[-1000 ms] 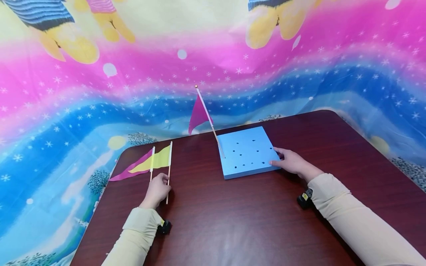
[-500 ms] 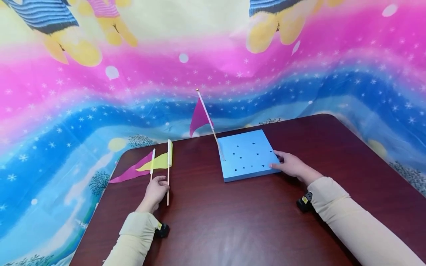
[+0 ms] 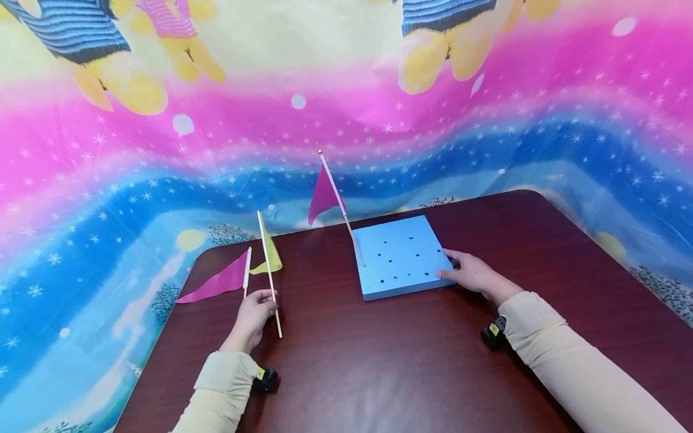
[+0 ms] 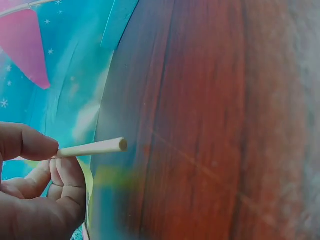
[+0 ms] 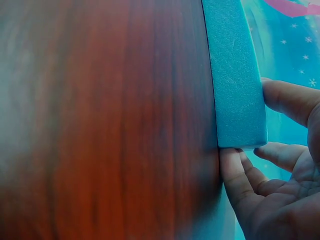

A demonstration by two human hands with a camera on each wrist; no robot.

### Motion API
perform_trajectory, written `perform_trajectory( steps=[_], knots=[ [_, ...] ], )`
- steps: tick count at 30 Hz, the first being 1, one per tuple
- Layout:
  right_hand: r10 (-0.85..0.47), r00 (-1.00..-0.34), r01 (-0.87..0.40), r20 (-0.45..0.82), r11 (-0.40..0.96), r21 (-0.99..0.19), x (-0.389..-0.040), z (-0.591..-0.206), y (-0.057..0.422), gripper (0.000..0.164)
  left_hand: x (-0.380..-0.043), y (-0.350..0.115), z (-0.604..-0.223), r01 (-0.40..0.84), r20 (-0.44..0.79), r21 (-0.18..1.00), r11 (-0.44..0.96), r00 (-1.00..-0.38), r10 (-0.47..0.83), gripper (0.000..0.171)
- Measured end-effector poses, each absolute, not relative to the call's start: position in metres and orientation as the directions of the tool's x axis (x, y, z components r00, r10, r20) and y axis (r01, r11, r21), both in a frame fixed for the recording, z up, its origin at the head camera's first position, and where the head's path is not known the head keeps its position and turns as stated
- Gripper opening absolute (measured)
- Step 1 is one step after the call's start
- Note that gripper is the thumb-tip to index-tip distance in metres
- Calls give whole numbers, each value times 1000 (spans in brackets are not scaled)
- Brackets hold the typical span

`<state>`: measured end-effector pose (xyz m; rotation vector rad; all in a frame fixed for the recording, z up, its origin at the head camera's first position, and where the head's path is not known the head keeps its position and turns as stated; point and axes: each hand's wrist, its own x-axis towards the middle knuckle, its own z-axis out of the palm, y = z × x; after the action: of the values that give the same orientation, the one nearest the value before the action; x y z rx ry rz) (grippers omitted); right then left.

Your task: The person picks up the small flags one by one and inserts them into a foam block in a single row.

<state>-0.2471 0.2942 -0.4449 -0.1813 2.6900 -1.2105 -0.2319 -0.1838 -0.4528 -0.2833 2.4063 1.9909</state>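
My left hand (image 3: 253,319) pinches the wooden stick of a small yellow flag (image 3: 273,255) between thumb and fingers. In the left wrist view the stick's bare end (image 4: 95,148) sticks out past the thumb. Just left of it lies a magenta pennant flag (image 3: 222,281) on the table, its lower stick hidden by the hand. A light blue foam block (image 3: 400,264) with several holes lies flat; a second magenta flag (image 3: 326,192) stands in its left part, leaning left. My right hand (image 3: 476,275) holds the block's near right corner, thumb on top and fingers against the side.
The dark reddish-brown table (image 3: 346,361) has its far edge behind the block. A printed cloth backdrop (image 3: 243,120) hangs close behind it and along the sides. Each wrist wears a small black camera, one of them at the left cuff (image 3: 265,380).
The yellow flag has been raised and tilted left in my left hand, away from the magenta flag it overlapped. Its cloth now hangs to the stick's right. My right hand stays at the block.
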Motion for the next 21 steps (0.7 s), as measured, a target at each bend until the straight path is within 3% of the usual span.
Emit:
perform_trajectory(
  steps=[21],
  knots=[
    [-183,-975,-30,-124,665,-746,-247,-443,294,78,-233,-165,-446,-2,31,982,191,-985,-169,37]
  ],
)
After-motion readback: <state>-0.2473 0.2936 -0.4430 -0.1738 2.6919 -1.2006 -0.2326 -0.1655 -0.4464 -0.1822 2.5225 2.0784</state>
